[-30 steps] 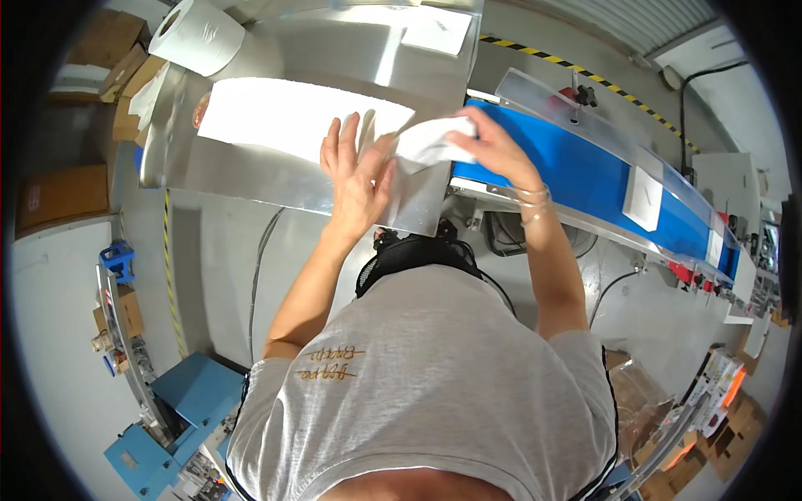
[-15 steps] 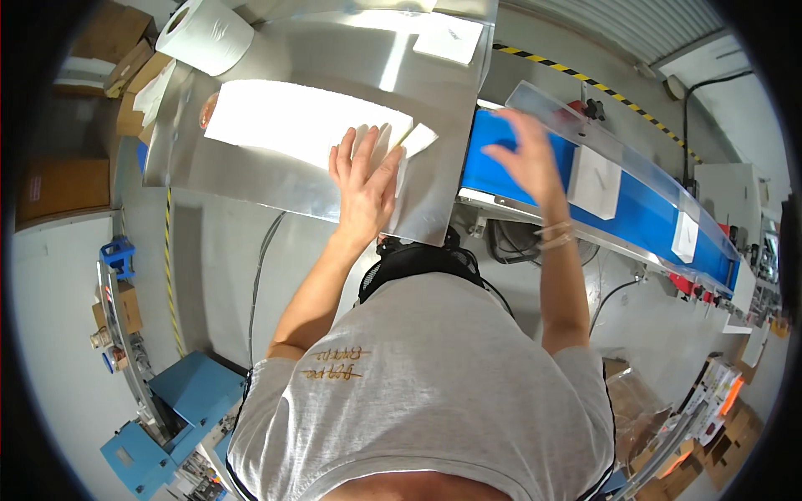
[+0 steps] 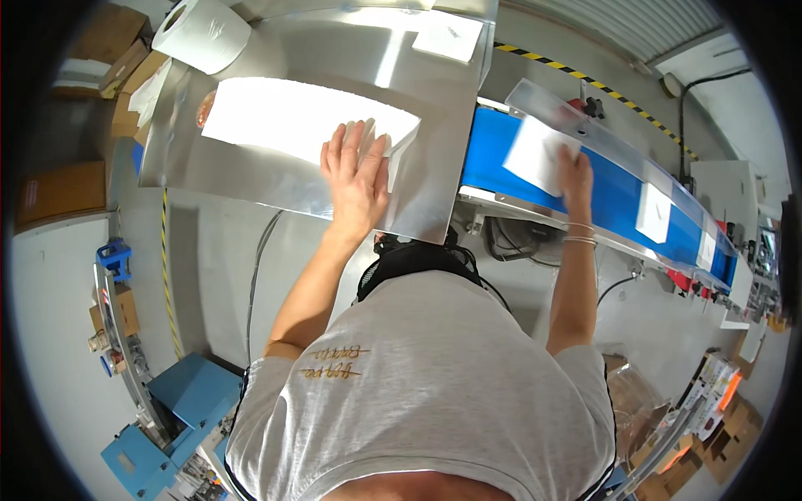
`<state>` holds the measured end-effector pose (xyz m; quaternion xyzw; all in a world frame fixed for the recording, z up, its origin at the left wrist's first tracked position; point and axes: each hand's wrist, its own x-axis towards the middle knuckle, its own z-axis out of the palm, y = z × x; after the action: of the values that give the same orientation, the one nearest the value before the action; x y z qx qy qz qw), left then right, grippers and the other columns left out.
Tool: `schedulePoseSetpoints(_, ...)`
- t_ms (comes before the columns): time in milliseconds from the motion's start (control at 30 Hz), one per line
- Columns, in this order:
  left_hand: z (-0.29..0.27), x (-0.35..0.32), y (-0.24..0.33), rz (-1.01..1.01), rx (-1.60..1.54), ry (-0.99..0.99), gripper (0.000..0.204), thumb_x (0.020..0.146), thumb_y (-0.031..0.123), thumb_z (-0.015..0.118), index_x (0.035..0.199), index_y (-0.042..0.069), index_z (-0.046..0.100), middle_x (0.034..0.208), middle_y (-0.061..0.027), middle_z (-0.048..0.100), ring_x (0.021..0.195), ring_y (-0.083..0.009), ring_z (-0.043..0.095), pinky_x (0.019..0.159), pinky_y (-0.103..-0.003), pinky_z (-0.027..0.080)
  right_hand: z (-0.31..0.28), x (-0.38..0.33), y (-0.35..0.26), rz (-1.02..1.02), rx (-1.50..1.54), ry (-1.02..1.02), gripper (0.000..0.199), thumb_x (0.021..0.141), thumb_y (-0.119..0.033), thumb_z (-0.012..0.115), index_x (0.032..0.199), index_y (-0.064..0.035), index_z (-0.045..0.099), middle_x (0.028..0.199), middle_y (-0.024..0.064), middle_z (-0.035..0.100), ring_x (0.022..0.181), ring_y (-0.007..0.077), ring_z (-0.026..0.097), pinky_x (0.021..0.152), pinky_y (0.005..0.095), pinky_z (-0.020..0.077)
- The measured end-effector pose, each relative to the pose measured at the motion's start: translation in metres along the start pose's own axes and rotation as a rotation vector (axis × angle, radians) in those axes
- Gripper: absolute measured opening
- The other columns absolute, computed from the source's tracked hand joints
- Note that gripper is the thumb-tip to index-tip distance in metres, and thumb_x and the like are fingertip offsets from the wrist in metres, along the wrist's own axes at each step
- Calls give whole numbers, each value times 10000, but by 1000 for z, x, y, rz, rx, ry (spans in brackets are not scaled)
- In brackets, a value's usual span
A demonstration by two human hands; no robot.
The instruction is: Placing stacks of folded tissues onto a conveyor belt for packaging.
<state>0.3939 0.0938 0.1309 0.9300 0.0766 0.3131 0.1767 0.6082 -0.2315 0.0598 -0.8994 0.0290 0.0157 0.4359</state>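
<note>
On the metal table (image 3: 284, 185) lies a long white row (image 3: 284, 108) of what look like flat paper pieces set close together; glare hides their edges. My left hand (image 3: 357, 179) rests across its right end, fingers stretched out and slightly apart. Over the near part of the blue conveyor belt (image 3: 485, 150), my right hand (image 3: 576, 179) pinches the right edge of a flat white paper-like piece (image 3: 533, 156). Further along the belt lie similar white pieces, the closest one (image 3: 653, 213) bearing a small dark mark.
A large white roll (image 3: 205, 37) stands at the table's far left. Another white stack (image 3: 448, 37) sits at its far right corner. A clear guard (image 3: 543, 104) runs along the belt's far side. Cardboard boxes (image 3: 63, 179) are at left, blue machine covers (image 3: 196, 388) lower left.
My right hand has come down onto the belt and holds a white piece there. Belt pieces have shifted right. The loose piece at the row's right end now lies aligned or gone from there.
</note>
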Motion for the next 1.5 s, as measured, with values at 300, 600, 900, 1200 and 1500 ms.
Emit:
schedulePoseSetpoints(300, -4, -3, 2, 58, -39, -47, 341, 752, 26, 640, 1054, 173, 703, 1390, -114, 426, 1322, -388, 302, 1068, -563, 170, 48, -61, -134, -693, 27, -558, 521, 724, -185, 771, 1200, -135, 568, 1243, 104, 520, 1152, 282, 497, 961, 369, 415)
schedulePoseSetpoints(600, -14, 4, -14, 50, -14, -55, 257, 788, 117, 654, 1043, 115, 690, 1404, -171, 388, 1325, -433, 263, 1068, -524, 209, 74, -49, -124, -160, 533, -815, 413, 939, -254, 589, 1256, -4, 500, 1092, 56, 622, 979, 102, 568, 851, 252, 470)
schedulePoseSetpoints(900, -14, 3, -12, 24, 78, -28, 351, 856, 79, 612, 1205, 120, 615, 1363, -143, 452, 1298, -373, 357, 1051, -470, 296, 4, -3, -29, -7, -178, -64, 585, 824, -512, 616, 1038, 32, 606, 1024, 245, 643, 971, 383, 617, 823, 416, 474)
schedulePoseSetpoints(1200, -12, 1, -8, 21, -13, -23, 321, 757, 34, 643, 1056, 135, 699, 1362, -134, 457, 1310, -391, 322, 1072, -496, 213, 8, -39, -78, -585, -200, -141, 510, 736, -220, 772, 1190, -99, 575, 1142, 137, 597, 1040, 294, 574, 845, 378, 479)
schedulePoseSetpoints(1500, -22, 8, -16, 26, -21, -59, 288, 775, 97, 651, 1058, 134, 690, 1423, -160, 364, 1341, -406, 246, 1068, -538, 185, 108, -59, -145, -604, 260, -903, 410, 882, -204, 657, 1242, -60, 522, 1191, 53, 574, 1018, 122, 543, 846, 268, 463)
